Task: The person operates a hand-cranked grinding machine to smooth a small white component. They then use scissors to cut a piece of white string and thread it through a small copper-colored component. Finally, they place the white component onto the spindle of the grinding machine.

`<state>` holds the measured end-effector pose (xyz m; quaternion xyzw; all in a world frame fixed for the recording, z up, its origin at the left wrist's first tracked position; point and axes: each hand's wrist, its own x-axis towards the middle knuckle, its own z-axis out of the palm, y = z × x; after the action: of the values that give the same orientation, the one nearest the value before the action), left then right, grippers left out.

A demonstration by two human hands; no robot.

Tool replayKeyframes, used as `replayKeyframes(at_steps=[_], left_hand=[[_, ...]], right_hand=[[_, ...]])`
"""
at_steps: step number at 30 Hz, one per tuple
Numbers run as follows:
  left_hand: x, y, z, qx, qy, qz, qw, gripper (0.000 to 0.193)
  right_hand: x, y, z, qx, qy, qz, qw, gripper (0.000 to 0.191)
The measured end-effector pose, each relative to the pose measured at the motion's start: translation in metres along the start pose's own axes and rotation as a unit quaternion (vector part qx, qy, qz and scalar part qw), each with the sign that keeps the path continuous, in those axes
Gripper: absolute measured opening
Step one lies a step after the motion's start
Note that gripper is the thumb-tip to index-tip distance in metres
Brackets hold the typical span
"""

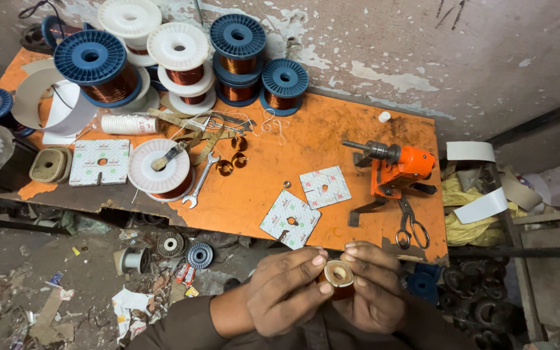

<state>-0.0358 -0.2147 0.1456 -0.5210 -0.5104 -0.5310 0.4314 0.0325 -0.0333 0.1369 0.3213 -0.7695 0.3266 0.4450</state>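
- In the head view, the left hand [286, 288] and the right hand [374, 285] met below the near edge of the orange wooden workbench [332, 139], both closed around a small round copper-wire coil with a pale paper-lined core [338, 277].
- The left hand's fingertips [321, 260] pressed the coil's left rim; the right hand cupped it from the other side.
- Just beyond the hands lay two square white printed cards with centre holes [291, 219].
- Beyond the right hand stood an orange hand-cranked winding machine [400, 170], with steel scissors [411, 227] just beside it.
- Farther off, beyond the left hand, a steel spanner [200, 183] lay against a white plastic spool of copper wire [160, 170].
- Blue plastic spools of copper wire [238, 48] stood well away at the workbench's back.
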Motion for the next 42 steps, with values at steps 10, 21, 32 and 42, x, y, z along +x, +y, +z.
replayKeyframes(at_steps=[10,21,32,42], left_hand=[[-0.005,0.011,-0.002,-0.011,-0.012,-0.104,0.994,0.039],[0.001,0.016,-0.002,0.031,0.001,-0.101,0.994,0.033],[-0.056,-0.015,0.034,0.116,0.054,-0.335,0.934,0.029],[-0.191,-0.056,0.078,0.058,0.036,-0.6,0.797,0.017]], right_hand=[[0.001,-0.001,0.0,-0.027,0.007,0.03,0.999,0.044],[0.014,-0.008,0.01,0.011,0.055,0.045,0.997,0.04],[-0.026,0.033,0.059,0.095,0.111,0.234,0.961,0.028],[-0.129,0.096,0.103,0.09,0.07,0.482,0.869,0.021]])
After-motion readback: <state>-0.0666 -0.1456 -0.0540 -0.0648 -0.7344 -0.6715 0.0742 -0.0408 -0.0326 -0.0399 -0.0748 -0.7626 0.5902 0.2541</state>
